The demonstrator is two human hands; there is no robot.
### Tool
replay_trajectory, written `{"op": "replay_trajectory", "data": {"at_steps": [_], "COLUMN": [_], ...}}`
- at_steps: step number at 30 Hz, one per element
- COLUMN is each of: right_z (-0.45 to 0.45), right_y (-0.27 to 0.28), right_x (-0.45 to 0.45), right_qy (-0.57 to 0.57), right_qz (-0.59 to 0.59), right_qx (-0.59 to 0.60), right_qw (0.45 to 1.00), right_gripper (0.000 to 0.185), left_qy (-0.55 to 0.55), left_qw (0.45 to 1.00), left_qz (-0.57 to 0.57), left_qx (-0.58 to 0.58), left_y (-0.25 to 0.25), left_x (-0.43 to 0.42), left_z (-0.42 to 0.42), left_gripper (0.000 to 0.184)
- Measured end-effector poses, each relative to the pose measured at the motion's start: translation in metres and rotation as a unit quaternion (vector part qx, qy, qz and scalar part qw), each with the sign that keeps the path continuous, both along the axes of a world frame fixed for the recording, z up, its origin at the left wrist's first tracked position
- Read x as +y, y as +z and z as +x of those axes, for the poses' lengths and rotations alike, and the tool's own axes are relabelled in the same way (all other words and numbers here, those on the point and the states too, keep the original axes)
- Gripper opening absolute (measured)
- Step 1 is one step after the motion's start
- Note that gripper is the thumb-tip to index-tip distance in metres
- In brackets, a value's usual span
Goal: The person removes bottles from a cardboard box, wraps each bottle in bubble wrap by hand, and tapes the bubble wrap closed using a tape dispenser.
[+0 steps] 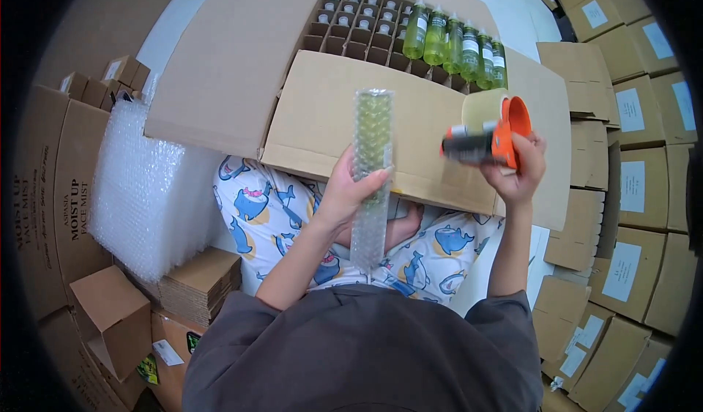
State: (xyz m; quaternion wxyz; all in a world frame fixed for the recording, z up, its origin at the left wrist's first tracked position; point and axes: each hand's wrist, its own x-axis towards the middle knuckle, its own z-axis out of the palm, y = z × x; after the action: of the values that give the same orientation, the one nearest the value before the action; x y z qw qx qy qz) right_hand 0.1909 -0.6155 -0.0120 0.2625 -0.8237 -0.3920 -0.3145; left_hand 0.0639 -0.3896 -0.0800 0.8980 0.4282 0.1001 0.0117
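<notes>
My left hand (351,192) is closed around a long bubble-wrapped bottle (373,130), held upright over my lap; green shows through the wrap's upper part. In my right hand (521,169) is an orange tape dispenser (504,148) carrying a wide roll of clear tape (480,108). The dispenser is slightly blurred and hangs above the right side of a carton flap, apart from the bottle. Behind both hands stands an open carton (329,115) with cardboard dividers. Several bottles of green liquid (454,46) lie side by side across its right part, and bottle tops (366,13) show in other cells.
Left of my knees is a tall stack of bubble wrap sheets (143,192), beside folded cardboard (198,284) and a small open box (113,309). Large printed cartons (80,185) line the left edge. Labelled boxes (633,185) and flat cardboard pieces (586,156) line the right.
</notes>
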Motion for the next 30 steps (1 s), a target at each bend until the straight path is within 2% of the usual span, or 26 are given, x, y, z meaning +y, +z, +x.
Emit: {"op": "replay_trajectory", "data": {"at_steps": [2,6,11,14,15,17,18,21,25,30], "right_z": [-0.009,-0.022,-0.028,-0.037,-0.041,-0.052,-0.055,-0.059,-0.065,-0.056], "right_y": [0.014,0.026,0.026,0.039,0.044,0.055,0.059,0.066,0.077,0.071], "right_x": [-0.002,-0.003,0.0,0.017,0.021,0.027,0.03,0.037,0.05,0.067], "right_qy": [0.106,0.155,0.148,0.09,0.092,0.004,-0.04,-0.056,-0.078,-0.094], "right_qz": [0.029,0.023,0.023,0.027,0.028,-0.029,-0.057,-0.086,-0.127,-0.187], "right_qx": [-0.023,0.007,0.042,0.069,0.07,0.14,0.174,0.177,0.149,0.092], "right_qw": [0.994,0.988,0.988,0.993,0.993,0.99,0.982,0.979,0.977,0.974], "right_gripper": [0.064,0.068,0.069,0.05,0.05,0.044,0.041,0.037,0.036,0.038], "left_qy": [0.002,-0.008,0.001,0.019,0.039,0.077,0.076,0.103,0.171,0.142], "left_qw": [1.0,0.999,0.993,0.988,0.982,0.964,0.964,0.952,0.921,0.91], "left_qz": [0.001,0.032,0.09,0.123,0.16,0.233,0.234,0.283,0.344,0.386], "left_qx": [-0.003,-0.034,-0.078,-0.094,-0.095,-0.097,-0.096,-0.053,-0.069,-0.054], "left_y": [0.003,0.011,0.022,0.024,0.022,0.019,0.021,0.031,0.023,0.023], "left_x": [-0.002,-0.003,-0.006,-0.007,-0.007,-0.008,-0.008,-0.007,-0.01,-0.012], "left_z": [0.006,0.011,0.009,0.008,0.008,0.008,0.007,0.007,0.012,0.007], "left_gripper": [0.043,0.045,0.049,0.052,0.054,0.058,0.058,0.061,0.064,0.065]}}
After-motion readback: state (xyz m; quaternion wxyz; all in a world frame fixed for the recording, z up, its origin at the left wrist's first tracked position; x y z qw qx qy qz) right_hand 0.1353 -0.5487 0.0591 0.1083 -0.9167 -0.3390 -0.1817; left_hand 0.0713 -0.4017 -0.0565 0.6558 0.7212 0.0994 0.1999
